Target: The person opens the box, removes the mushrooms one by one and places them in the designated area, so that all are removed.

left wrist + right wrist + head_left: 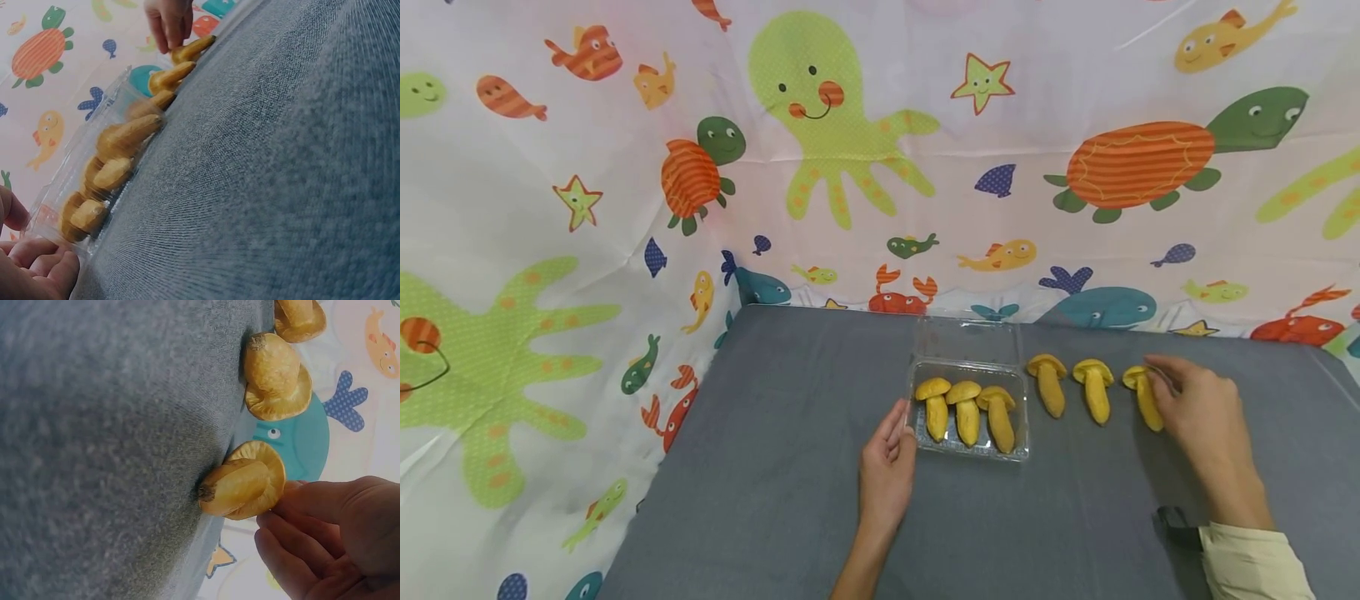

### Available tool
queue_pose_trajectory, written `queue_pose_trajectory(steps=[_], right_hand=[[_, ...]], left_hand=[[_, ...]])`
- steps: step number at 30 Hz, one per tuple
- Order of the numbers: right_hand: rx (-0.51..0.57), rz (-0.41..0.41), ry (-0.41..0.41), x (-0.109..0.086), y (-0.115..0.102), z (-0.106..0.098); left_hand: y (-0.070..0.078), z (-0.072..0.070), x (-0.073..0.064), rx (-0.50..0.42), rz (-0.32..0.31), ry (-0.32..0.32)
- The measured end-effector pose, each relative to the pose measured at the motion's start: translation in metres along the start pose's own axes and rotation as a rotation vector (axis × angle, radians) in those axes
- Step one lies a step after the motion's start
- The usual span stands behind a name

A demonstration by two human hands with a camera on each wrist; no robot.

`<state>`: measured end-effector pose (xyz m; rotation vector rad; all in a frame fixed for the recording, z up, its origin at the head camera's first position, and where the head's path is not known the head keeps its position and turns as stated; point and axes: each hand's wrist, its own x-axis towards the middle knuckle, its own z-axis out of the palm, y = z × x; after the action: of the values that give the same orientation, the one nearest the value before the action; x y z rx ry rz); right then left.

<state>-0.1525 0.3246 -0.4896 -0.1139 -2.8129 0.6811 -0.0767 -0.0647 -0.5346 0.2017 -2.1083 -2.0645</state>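
Observation:
A clear plastic clamshell box (970,454) lies on the grey cloth with its lid (967,340) folded back. Three yellow mushrooms sit side by side in it, caps toward the wall. My left hand (886,467) grips the box's left edge, thumb and curled fingers on its side in the left wrist view. To the right of the box lie two mushrooms, one near the box (1049,392) and one farther right (1097,396). At the end of that row my right hand (1206,417) pinches the cap of a third mushroom (240,487) between thumb and fingertips.
The grey cloth (775,467) covers the table. A white curtain (880,108) printed with sea animals rises behind it and along the left side. A dark strap (1177,527) shows at the right wrist, by a beige sleeve (1255,562).

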Motion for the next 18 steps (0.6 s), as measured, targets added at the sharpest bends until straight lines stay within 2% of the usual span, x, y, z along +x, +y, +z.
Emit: queue_pose_trajectory(steps=[11, 18], right_hand=[[0.011, -0.047, 0.049, -0.004, -0.008, -0.005], [0.035, -0.037, 0.018, -0.008, -0.021, -0.008]], left_hand=[[0.000, -0.001, 0.000, -0.001, 0.002, -0.005], [-0.001, -0.002, 0.000, 0.007, -0.005, -0.006]])
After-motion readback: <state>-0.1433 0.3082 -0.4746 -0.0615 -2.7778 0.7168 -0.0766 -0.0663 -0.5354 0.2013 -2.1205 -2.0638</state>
